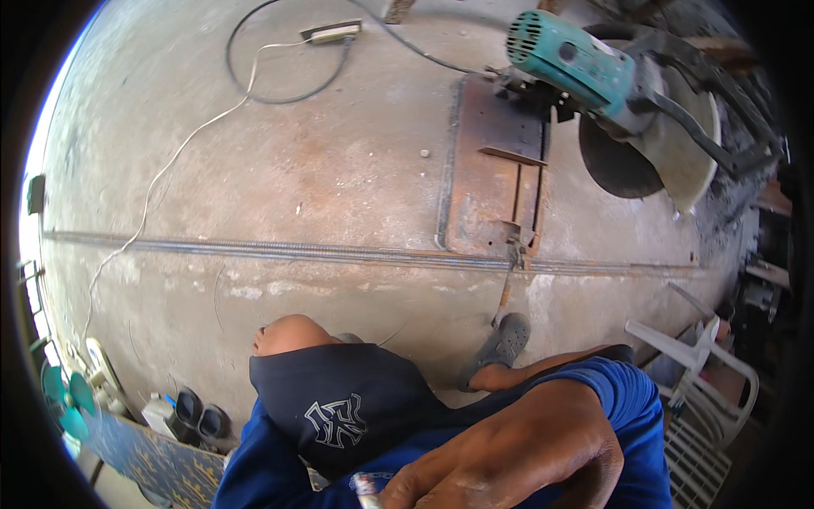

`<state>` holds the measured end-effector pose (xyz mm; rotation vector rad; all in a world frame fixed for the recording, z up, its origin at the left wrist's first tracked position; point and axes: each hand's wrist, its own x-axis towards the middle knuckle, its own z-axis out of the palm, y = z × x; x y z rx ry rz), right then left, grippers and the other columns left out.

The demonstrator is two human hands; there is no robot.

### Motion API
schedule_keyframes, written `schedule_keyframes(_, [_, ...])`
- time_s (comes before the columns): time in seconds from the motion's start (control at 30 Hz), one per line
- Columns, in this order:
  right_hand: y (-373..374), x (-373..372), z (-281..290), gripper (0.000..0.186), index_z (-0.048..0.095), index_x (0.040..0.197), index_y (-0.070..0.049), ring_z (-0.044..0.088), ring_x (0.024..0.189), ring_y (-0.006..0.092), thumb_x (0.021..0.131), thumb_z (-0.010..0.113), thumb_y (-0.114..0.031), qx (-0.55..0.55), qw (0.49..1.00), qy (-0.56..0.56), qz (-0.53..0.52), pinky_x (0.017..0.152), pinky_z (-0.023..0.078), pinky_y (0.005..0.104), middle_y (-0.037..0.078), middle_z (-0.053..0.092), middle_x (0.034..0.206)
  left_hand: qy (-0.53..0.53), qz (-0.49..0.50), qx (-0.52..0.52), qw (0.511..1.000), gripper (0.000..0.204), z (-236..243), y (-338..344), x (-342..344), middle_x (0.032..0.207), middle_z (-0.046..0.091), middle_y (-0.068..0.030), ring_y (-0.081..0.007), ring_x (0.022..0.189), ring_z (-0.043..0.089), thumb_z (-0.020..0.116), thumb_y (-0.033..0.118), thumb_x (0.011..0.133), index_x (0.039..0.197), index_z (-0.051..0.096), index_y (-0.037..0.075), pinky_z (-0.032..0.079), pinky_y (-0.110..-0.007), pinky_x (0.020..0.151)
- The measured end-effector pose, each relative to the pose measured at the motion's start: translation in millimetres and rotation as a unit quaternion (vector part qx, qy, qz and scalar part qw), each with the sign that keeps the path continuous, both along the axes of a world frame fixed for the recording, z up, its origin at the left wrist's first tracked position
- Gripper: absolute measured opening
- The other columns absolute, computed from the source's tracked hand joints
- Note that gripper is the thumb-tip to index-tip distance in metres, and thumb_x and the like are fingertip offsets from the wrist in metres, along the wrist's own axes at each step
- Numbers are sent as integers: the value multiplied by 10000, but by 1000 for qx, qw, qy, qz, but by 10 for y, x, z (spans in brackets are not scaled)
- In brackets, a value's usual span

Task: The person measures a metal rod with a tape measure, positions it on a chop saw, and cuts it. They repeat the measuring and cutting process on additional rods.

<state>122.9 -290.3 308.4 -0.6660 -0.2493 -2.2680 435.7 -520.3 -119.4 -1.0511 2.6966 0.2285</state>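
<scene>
My right hand [500, 458] is raised close in front of my body at the lower edge, large in the picture. Its fingers pinch a short white stick [366, 489], which looks like a cigarette with a reddish and grey end. My left hand is out of the picture. Ahead to the right stands a chop saw with a teal motor [572, 64], a pale blade guard [699, 127] and a rusty base plate [483, 191]. Several long steel rods [297, 249] lie across the floor and pass along the near end of that base.
A grey cord joins the saw to a power strip [332, 32], which a white cable [191, 140] feeds. Near right is a white plastic chair [721, 365]. At left are a teal-bladed fan [69, 392], black sandals [201, 416] and a worn board [153, 454]. My clog [504, 339] rests near the rods.
</scene>
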Motion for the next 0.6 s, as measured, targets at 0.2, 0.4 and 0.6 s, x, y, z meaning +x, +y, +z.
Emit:
schedule_keyframes(0.2, [151, -161, 329, 744, 274, 1487, 154, 454, 1360, 526, 848, 575, -80, 116, 990, 51, 61, 1047, 452, 590, 424, 426, 1428, 117, -45, -72, 989, 438, 231, -251, -789, 1214, 559, -174, -384, 1089, 585, 681, 314, 899, 1233, 552, 61, 484, -527, 898])
schedule_keyframes(0.4, [1283, -863, 493, 501, 552, 1299, 86, 629, 1192, 367, 822, 595, -59, 573, 709, 405, 66, 1046, 478, 471, 237, 663, 1219, 121, -171, 111, 971, 489, 480, -634, -2138, 1163, 597, -191, -406, 1089, 599, 707, 382, 897, 1229, 571, 49, 469, -539, 922])
schedule_keyframes(0.6, [3211, -1667, -779, 290, 706, 1133, -56, 710, 956, 338, 885, 638, -192, 845, 96, 508, 138, 879, 555, 420, 172, 743, 991, -144, -410, 244, 867, 443, 991, -683, -3291, 1027, 701, -213, -397, 999, 668, 696, 435, 885, 1091, 697, 43, 518, -503, 894])
